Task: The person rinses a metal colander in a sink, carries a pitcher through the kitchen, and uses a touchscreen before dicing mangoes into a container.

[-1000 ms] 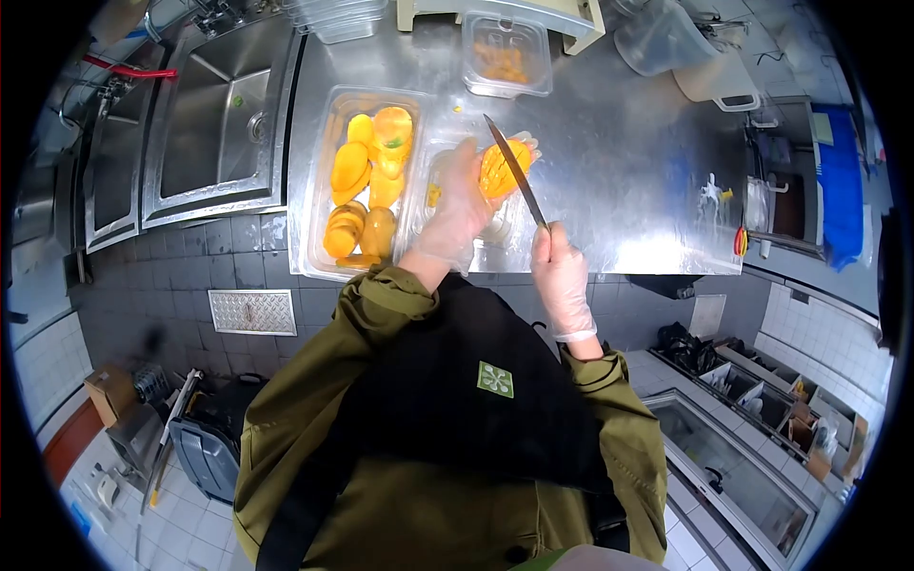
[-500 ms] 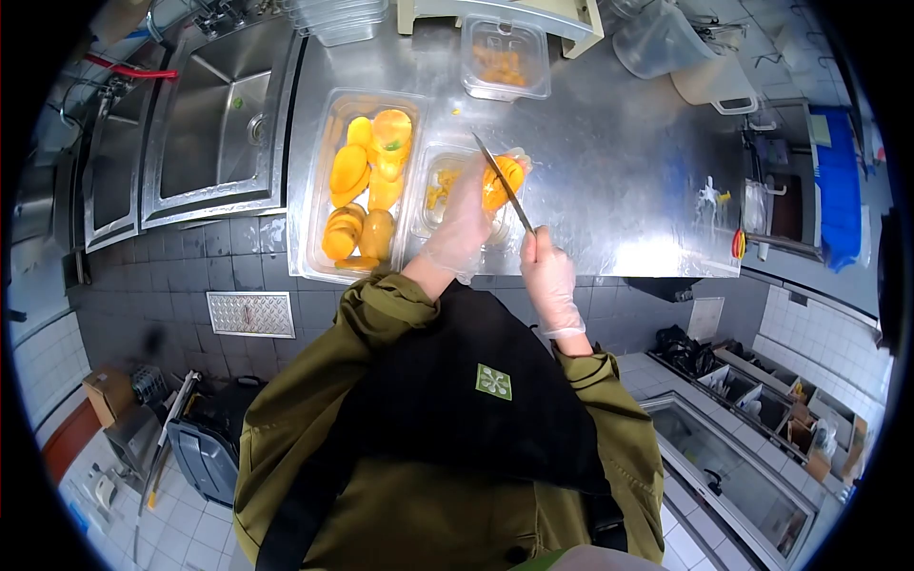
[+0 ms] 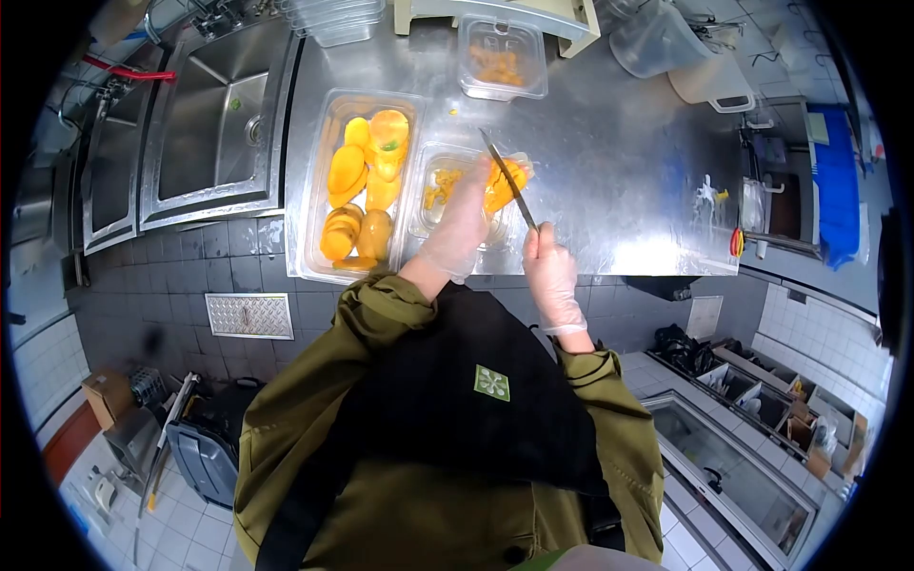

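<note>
My left hand point(image 3: 459, 228), in a clear glove, holds a piece of orange fruit point(image 3: 505, 186) over the right side of a small clear container point(image 3: 419, 221). Small orange bits point(image 3: 442, 187) lie in that container. Gloved too, my right hand point(image 3: 550, 276) is closed round the handle of a knife point(image 3: 510, 181), whose blade crosses over the fruit and points up and to the left. To the left, a long clear tray point(image 3: 311, 190) holds several peeled orange fruit pieces point(image 3: 347, 169).
Another clear container point(image 3: 476, 88) with orange pieces stands at the back of the steel table point(image 3: 609, 162). Clear pitchers point(image 3: 657, 43) are at the back right. Steel sinks point(image 3: 214, 124) adjoin on the left. A red and yellow ring point(image 3: 737, 243) lies at the right edge.
The knife and my right hand have shifted very slightly, with the blade tip a little to the right. My left hand still holds the fruit in nearly the same place.
</note>
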Demonstrator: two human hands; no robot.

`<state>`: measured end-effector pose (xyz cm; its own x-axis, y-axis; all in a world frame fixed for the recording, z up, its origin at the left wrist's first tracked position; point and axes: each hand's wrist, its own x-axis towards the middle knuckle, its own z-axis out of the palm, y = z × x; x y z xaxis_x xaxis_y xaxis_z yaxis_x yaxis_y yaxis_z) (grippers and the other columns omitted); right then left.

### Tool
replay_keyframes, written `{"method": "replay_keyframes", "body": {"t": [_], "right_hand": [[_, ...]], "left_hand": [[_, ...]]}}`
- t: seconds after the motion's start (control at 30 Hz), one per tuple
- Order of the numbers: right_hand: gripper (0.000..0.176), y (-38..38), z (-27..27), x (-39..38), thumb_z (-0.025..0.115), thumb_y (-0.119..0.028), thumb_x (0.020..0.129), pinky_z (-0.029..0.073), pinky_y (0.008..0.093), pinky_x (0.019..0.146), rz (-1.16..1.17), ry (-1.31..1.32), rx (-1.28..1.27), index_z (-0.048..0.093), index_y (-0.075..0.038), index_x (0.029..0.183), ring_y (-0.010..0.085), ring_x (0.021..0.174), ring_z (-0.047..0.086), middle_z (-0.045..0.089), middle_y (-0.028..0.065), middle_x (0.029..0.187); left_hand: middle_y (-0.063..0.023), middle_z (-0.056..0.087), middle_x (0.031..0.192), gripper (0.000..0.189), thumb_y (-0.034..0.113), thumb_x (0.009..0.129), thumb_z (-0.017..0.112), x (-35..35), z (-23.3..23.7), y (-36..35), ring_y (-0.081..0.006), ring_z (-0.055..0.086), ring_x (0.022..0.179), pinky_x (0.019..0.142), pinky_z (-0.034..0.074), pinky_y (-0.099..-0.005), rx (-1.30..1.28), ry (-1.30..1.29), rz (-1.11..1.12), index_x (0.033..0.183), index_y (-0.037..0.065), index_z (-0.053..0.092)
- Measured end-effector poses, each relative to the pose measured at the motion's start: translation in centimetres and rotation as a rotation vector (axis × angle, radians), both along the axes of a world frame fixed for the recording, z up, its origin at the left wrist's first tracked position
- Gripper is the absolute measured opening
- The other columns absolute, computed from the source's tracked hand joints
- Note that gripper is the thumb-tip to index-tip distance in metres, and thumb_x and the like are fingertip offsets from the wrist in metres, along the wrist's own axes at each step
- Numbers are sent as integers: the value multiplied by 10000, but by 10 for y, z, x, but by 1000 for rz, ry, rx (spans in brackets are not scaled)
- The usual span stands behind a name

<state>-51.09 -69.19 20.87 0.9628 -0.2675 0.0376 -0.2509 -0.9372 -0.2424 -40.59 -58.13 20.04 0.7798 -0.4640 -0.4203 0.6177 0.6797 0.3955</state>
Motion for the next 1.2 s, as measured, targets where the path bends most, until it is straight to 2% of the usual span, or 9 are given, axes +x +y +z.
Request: {"method": "replay_keyframes", "body": {"t": [0.13,0.4,0.5,0.8,1.03,1.13,1.2], "right_hand": [[152,-1,9,-2,492,-206,885,460,453,450,-5,-5,83,470,-65,832,363,502,575,563,161,545],[144,-4,9,2,493,-199,885,452,458,441,-31,-45,28,482,-62,844,364,500,571,563,164,546],[147,-3,6,3,492,-200,885,452,461,443,-9,-46,10,479,-62,836,364,502,571,562,165,546],[145,-6,20,0,493,-190,884,454,456,442,-1,-76,109,477,-59,823,369,494,566,557,170,545],[137,-11,15,1,494,-186,882,448,477,450,-20,-53,83,495,-50,863,392,514,564,557,190,553],[165,-18,10,3,498,-198,894,486,407,517,-29,38,184,527,-37,902,306,559,619,584,180,599],[177,-20,6,5,526,-187,891,482,342,570,-113,-43,599,558,-23,950,208,624,614,607,127,656]], "left_hand": [[-155,598,1095,435,281,989,298,4,-7,0,-231,581,1028,943,433,-332,-38,7,-10,1147,-71,497],[-159,598,1102,442,292,990,300,0,11,-1,-229,597,1006,929,443,-326,36,-22,-24,1128,-69,514],[-166,590,1089,390,297,985,340,-1,7,0,-250,577,1031,951,430,-354,55,2,-49,1086,-35,516],[-148,598,1079,377,293,972,389,4,3,8,-239,583,1014,919,443,-332,27,-60,-87,1095,-36,525],[-106,605,1052,334,294,943,472,3,-1,2,-203,592,966,885,458,-304,134,89,-21,1090,1,541],[-95,602,1058,335,295,938,486,2,-17,3,-198,592,961,868,467,-310,118,68,-38,1096,5,540],[-92,599,1066,343,296,938,486,6,-20,4,-198,593,956,859,471,-317,121,120,-33,1112,4,536]]}}
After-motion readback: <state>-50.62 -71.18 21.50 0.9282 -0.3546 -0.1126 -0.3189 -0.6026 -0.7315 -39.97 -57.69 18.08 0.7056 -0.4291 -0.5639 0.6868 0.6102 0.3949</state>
